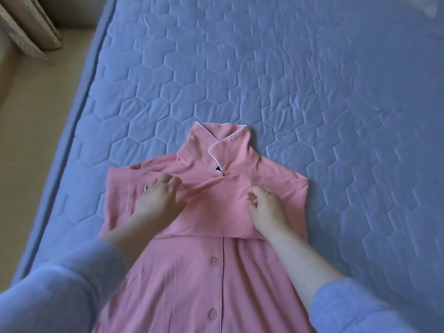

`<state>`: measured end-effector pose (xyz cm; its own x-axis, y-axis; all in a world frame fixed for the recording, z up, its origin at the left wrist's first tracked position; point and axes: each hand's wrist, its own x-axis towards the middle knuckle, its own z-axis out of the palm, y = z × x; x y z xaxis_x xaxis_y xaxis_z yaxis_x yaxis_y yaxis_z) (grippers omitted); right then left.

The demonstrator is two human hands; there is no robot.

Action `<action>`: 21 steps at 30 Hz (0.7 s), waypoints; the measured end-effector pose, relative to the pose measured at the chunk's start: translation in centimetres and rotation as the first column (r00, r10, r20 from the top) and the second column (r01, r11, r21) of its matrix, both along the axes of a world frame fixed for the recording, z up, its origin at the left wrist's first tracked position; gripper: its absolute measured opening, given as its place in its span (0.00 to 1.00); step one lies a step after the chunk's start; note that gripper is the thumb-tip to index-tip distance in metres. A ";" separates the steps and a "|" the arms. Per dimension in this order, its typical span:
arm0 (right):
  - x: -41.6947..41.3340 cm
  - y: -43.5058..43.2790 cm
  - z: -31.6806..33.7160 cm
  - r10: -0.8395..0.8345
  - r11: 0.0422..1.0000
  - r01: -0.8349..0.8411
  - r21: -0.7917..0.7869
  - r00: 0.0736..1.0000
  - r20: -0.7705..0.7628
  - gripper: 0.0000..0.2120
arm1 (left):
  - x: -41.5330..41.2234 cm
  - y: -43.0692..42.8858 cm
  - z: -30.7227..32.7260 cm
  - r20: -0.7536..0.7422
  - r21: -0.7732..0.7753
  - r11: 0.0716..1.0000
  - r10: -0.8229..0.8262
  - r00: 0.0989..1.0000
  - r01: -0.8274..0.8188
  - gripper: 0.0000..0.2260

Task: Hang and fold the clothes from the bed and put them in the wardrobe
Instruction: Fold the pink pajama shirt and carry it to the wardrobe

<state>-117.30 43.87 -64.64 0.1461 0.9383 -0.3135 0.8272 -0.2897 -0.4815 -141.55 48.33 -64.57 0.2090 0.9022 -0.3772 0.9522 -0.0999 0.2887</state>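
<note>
Left hand [160, 200] and right hand [265, 206] pinch a sleeve [216, 198] folded across the pink shirt [216, 284] beneath them — folding seemingly mid-way, wardrobe yet to come.

Single head-worn view, looking steeply down, close over the bed [312, 80], both forearms entering from below
</note>
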 end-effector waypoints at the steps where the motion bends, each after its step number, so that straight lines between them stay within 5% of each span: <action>1: 0.2 0.6 -0.5 0.035 0.999 -0.034 -0.027 0.999 0.031 0.12 | 0.0 0.7 -0.4 -0.012 0.001 1.000 0.005 1.000 -0.005 0.23; 6: 0.7 2.6 -2.3 0.122 0.990 -0.105 -0.096 0.975 0.188 0.11 | 0.7 2.6 -2.3 -0.138 0.012 0.999 0.037 0.990 -0.036 0.23; 11: 1.8 5.4 -2.9 0.092 0.994 -0.073 -0.075 0.952 0.291 0.12 | 1.2 4.8 -3.4 -0.169 0.152 0.986 0.088 0.982 -0.062 0.34; 16: 2.9 8.5 -3.4 0.066 0.972 0.016 -0.232 0.937 0.343 0.58 | 1.2 8.3 -4.3 -0.218 0.027 0.996 0.091 0.972 -0.087 0.51; 18: 3.3 9.7 -3.5 0.102 0.949 0.008 -0.314 0.938 0.332 0.66 | 1.0 9.1 -4.5 -0.257 -0.012 0.996 0.079 0.963 -0.085 0.53; 21: 3.6 11.0 -3.4 0.167 0.923 -0.019 -0.383 0.920 0.355 0.65 | 1.1 9.7 -5.0 -0.281 0.003 0.999 0.033 0.959 -0.033 0.43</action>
<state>-113.68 54.87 -68.07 0.2392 0.7824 -0.5750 0.9551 -0.2961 -0.0056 -140.42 57.98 -69.62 0.0649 0.9063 -0.4176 0.9977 -0.0671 0.0094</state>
